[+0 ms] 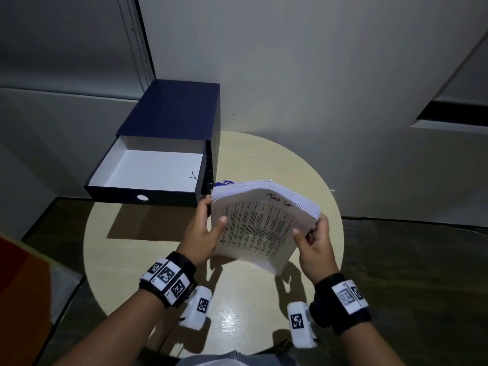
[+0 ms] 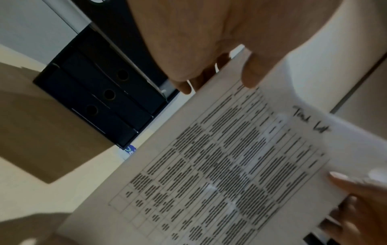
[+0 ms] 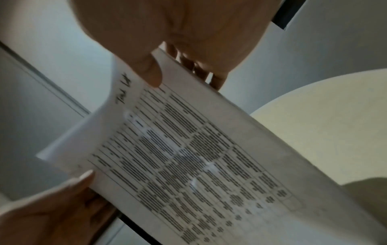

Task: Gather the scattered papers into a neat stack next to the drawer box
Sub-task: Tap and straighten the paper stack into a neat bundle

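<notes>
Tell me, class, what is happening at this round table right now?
A person holds a thick stack of papers above the round table, the left hand gripping one side and the right hand the other. The top sheet is a printed table with a handwritten heading. The dark blue drawer box stands to the left, its top drawer pulled open. The stack is not yet set down.
</notes>
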